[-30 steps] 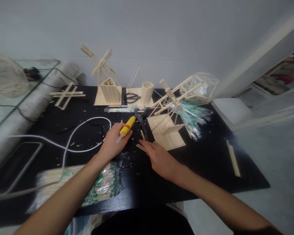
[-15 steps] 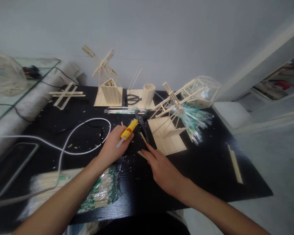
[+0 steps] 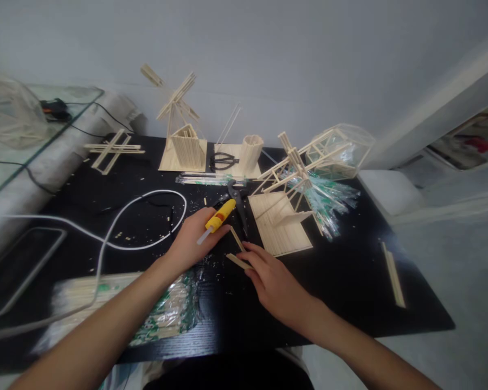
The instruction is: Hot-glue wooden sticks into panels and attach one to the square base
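My left hand [image 3: 195, 236] is wrapped round a yellow hot glue gun [image 3: 220, 214], with a pale glue stick jutting from its rear end. My right hand [image 3: 278, 279] pinches two short wooden strips, one strip [image 3: 237, 239] angled up and the other strip [image 3: 238, 261] lower and toward the left. The upper strip's far end is close to my left thumb; whether they touch I cannot tell. Just beyond my hands lie black-handled pliers [image 3: 239, 201]. Beside them is a flat wooden stick base [image 3: 282, 233] with an upright piece on it.
Stick-built windmill models [image 3: 187, 146] stand along the back, with scissors [image 3: 223, 161] among them. A bag of chopsticks [image 3: 162, 319] lies at front left. A white cable [image 3: 146, 246] loops across the black table [image 3: 341, 292]. Loose strips [image 3: 394, 279] lie at right.
The upper strip's end and my left thumb have come closer together. My left hand and the glue gun have shifted slightly right in view, and the camera has moved a little.
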`<state>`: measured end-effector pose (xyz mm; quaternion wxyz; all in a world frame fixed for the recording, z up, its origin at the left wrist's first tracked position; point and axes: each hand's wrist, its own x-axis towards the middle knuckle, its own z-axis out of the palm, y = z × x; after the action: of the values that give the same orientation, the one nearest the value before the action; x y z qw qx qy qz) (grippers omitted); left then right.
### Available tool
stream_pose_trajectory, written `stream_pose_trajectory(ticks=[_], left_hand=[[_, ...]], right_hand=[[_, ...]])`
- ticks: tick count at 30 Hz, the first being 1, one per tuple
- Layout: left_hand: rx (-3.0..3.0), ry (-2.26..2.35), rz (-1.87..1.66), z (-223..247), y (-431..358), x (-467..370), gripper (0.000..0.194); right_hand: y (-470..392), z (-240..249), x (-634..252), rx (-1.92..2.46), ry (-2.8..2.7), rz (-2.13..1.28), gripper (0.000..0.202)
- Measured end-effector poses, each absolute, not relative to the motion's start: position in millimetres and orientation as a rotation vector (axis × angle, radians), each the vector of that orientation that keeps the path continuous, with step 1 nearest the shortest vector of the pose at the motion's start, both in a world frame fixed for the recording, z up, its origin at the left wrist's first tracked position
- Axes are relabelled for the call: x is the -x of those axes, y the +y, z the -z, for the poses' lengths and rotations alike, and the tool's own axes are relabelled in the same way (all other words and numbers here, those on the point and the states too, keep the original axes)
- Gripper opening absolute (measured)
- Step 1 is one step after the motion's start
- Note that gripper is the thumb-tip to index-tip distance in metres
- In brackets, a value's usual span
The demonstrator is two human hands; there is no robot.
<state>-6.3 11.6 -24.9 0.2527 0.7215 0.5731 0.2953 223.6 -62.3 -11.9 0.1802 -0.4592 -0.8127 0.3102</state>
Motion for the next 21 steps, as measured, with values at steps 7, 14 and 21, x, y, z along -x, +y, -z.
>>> stream_pose_trajectory(ticks=[7,14,21], left_hand=[[-1.953,1.479,-0.842,19.9,10.6,3.3,0.035],[-1.74,1.6,-0.994,6.4,11.4,4.0,0.034],[-1.61,1.281,-0.706,-2.9,18.3,31.2,0.05]], right_hand=[[-48.7,-2.3,-219.7,1.24,-2.113,-1.143,0.019],[-6.6,-0.9,-235.2,1.112,-1.631,-1.594,0.02],[-9.0,21.8,-236.8,1.02,-1.218,-1.792,0.055]])
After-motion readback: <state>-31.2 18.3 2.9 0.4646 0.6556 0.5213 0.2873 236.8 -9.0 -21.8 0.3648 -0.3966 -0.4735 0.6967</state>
